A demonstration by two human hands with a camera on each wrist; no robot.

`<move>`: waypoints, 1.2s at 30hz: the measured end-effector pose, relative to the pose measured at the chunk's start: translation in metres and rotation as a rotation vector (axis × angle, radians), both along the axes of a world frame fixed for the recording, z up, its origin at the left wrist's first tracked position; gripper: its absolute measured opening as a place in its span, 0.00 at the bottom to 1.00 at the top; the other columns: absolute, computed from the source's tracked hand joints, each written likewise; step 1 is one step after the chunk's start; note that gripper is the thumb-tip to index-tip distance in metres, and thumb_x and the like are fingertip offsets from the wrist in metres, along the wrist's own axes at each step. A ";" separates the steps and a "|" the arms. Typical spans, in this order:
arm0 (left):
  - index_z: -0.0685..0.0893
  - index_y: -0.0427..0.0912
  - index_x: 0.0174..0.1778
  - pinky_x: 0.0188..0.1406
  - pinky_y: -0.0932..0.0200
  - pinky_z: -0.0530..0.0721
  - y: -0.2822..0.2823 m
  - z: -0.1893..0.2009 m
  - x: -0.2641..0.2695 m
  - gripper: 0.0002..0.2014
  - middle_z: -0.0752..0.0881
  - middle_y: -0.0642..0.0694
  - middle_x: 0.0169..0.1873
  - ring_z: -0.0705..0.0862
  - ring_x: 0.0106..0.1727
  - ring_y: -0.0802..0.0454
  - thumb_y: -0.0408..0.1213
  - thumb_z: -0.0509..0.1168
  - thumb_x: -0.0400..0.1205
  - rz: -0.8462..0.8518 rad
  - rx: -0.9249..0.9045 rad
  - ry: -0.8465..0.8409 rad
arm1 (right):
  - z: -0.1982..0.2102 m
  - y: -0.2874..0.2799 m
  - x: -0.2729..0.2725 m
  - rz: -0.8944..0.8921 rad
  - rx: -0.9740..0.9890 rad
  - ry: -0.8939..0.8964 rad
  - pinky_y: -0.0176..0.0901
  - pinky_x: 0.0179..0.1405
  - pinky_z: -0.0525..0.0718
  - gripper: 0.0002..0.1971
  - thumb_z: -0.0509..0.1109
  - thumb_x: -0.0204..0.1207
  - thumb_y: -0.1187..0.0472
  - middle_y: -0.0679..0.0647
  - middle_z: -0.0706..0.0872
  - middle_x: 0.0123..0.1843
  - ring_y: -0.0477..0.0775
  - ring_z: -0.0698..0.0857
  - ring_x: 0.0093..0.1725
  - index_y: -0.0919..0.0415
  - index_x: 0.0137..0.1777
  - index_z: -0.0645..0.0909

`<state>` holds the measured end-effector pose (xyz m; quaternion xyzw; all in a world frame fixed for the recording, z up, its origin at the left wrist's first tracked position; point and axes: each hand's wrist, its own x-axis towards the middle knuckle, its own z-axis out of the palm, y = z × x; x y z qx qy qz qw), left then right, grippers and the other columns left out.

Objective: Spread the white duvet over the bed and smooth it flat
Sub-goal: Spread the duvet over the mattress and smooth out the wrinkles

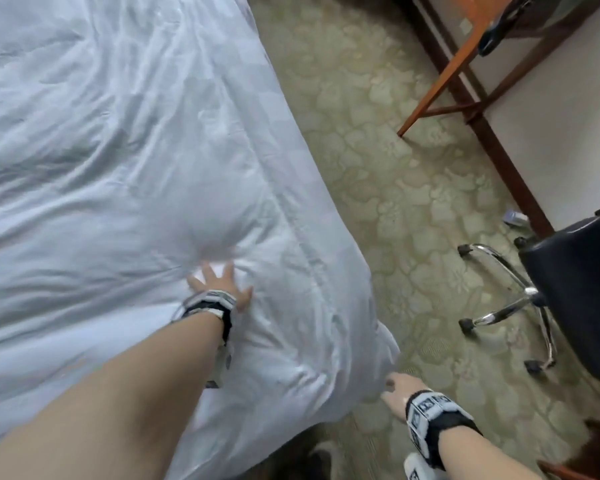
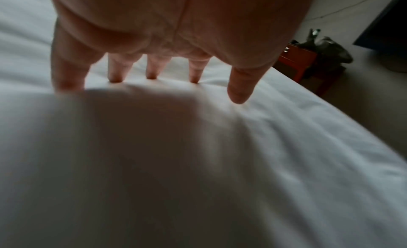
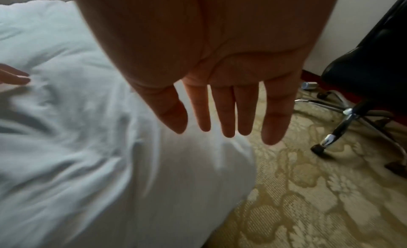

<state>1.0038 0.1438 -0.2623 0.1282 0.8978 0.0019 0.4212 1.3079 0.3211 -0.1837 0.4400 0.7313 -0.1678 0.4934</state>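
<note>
The white duvet (image 1: 125,161) covers the bed and hangs over its right side and near corner, still creased. My left hand (image 1: 219,280) lies flat on it with fingers spread, pressing a dent near the right edge; in the left wrist view the fingertips (image 2: 151,76) sink into the duvet (image 2: 286,147). My right hand (image 1: 397,389) hovers by the hanging corner, fingers straight, holding nothing. In the right wrist view the right hand (image 3: 224,116) is open above the duvet's (image 3: 77,147) drooping edge and the carpet.
Patterned beige carpet (image 1: 378,168) runs along the bed's right side. A black swivel chair (image 1: 575,292) with chrome legs stands at the right. A wooden desk leg (image 1: 440,74) and baseboard lie further back. A small bottle (image 1: 515,218) lies by the wall. My shoe (image 1: 321,460) is near the bed corner.
</note>
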 end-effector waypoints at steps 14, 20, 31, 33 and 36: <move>0.80 0.43 0.66 0.65 0.50 0.78 0.245 0.047 0.085 0.21 0.82 0.40 0.65 0.79 0.68 0.39 0.45 0.62 0.79 0.397 0.170 0.012 | 0.083 0.282 0.024 0.200 0.002 0.209 0.25 0.48 0.68 0.04 0.66 0.76 0.50 0.45 0.81 0.49 0.45 0.82 0.53 0.43 0.47 0.72; 0.60 0.53 0.79 0.75 0.36 0.66 0.234 0.056 0.009 0.34 0.56 0.39 0.80 0.56 0.79 0.31 0.52 0.64 0.77 0.752 0.119 0.195 | 0.069 0.337 -0.066 0.427 -0.009 0.239 0.32 0.48 0.74 0.06 0.62 0.79 0.53 0.46 0.83 0.50 0.47 0.82 0.51 0.49 0.54 0.77; 0.63 0.67 0.77 0.78 0.37 0.58 0.289 0.018 0.012 0.31 0.48 0.52 0.85 0.48 0.84 0.40 0.58 0.58 0.75 0.544 0.064 -0.090 | 0.022 0.308 -0.315 0.888 -0.251 0.192 0.39 0.49 0.79 0.18 0.60 0.78 0.55 0.56 0.85 0.63 0.55 0.82 0.52 0.57 0.66 0.78; 0.79 0.57 0.69 0.76 0.48 0.69 0.295 0.034 -0.001 0.22 0.68 0.46 0.79 0.69 0.78 0.43 0.52 0.60 0.78 0.615 0.193 -0.168 | 0.030 0.299 -0.370 0.971 -0.248 0.225 0.41 0.49 0.80 0.17 0.59 0.77 0.56 0.59 0.85 0.61 0.58 0.83 0.53 0.58 0.64 0.78; 0.86 0.47 0.59 0.58 0.60 0.80 0.294 0.054 -0.033 0.15 0.86 0.45 0.61 0.83 0.55 0.48 0.47 0.62 0.80 0.947 0.280 -0.193 | 0.040 0.274 -0.443 1.106 -0.285 0.234 0.45 0.56 0.81 0.18 0.60 0.78 0.57 0.59 0.82 0.64 0.62 0.83 0.60 0.58 0.66 0.76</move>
